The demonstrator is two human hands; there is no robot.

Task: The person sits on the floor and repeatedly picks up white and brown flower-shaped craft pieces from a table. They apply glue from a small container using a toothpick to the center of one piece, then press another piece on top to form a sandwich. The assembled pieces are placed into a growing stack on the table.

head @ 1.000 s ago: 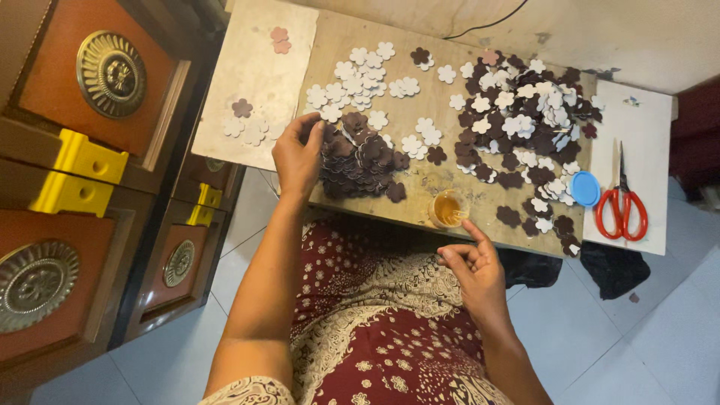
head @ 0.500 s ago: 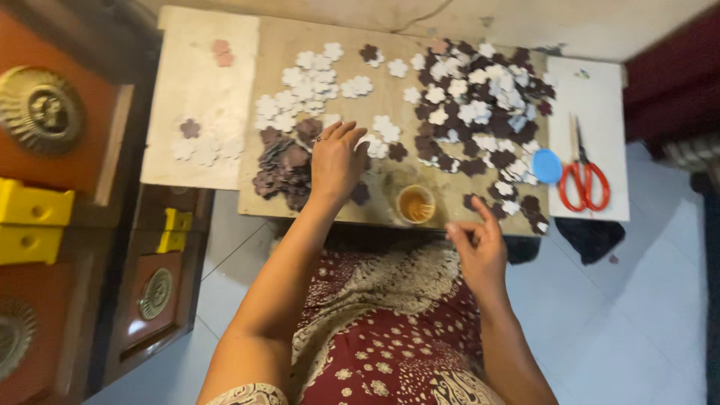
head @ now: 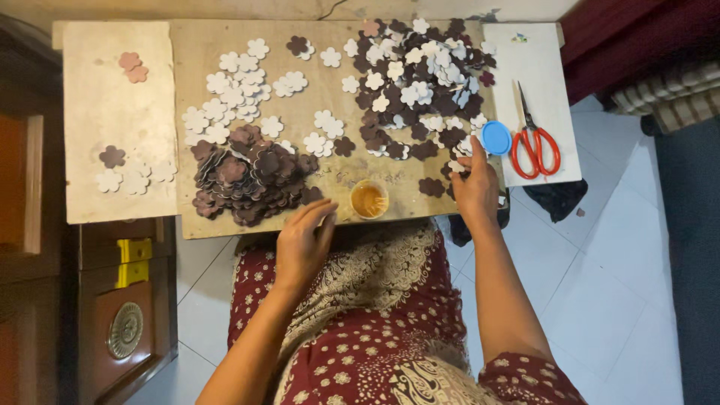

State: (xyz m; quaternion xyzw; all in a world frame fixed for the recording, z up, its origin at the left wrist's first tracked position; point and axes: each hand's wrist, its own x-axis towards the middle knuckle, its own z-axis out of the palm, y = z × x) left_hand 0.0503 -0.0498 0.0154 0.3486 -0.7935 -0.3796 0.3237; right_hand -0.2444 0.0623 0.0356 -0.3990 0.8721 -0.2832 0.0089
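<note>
My left hand [head: 303, 241] rests at the near edge of a brown board [head: 330, 97], fingers apart, holding nothing, just below a heap of dark brown flower cut-outs [head: 247, 176]. My right hand [head: 475, 187] reaches onto the board's right end, its fingertips touching the near edge of a mixed pile of dark and white flower cut-outs [head: 416, 86]. Whether it pinches one I cannot tell. A small cup of amber glue [head: 369, 199] stands between my hands. Loose white flower cut-outs [head: 232, 94] lie spread over the board's left half.
A blue round lid [head: 496, 138] and red-handled scissors [head: 532, 142] lie on a white board [head: 536, 71] at the right. A pale board [head: 112, 112] at the left carries a few flowers. Wooden furniture with yellow clips [head: 133, 261] stands at left; dark cloth [head: 555, 199] lies on the tiled floor.
My left hand has drawn back from the dark flower heap to the board's near edge. My right hand has moved forward to the mixed pile. The view has shifted right.
</note>
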